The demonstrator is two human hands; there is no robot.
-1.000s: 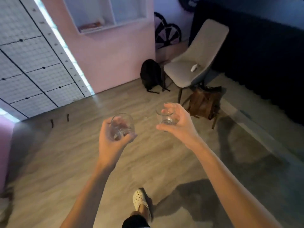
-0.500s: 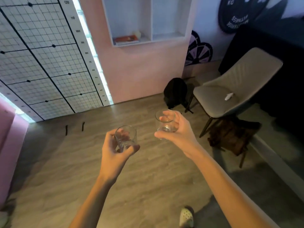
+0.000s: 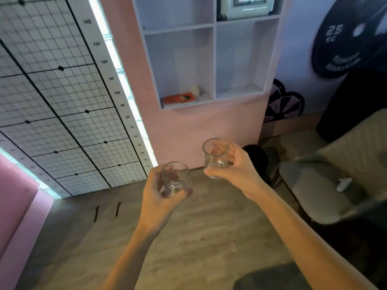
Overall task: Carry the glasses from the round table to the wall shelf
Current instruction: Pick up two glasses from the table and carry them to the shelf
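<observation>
Left hand (image 3: 156,197) wraps one glass (image 3: 175,178); right hand (image 3: 238,170) wraps second glass (image 3: 215,156) — both carried in air over floor, below wall shelf (image 3: 214,59) and short of it. Shelf ahead: lower right compartment bare, lower left holds red book (image 3: 180,98). Close on right, chair (image 3: 314,185). Judgement: mid-carry; lift level, steer wide of chair, set bases flat in bare compartment, one hand at a time. Glasses roughly upright — long axis near vertical, mouths up.
</observation>
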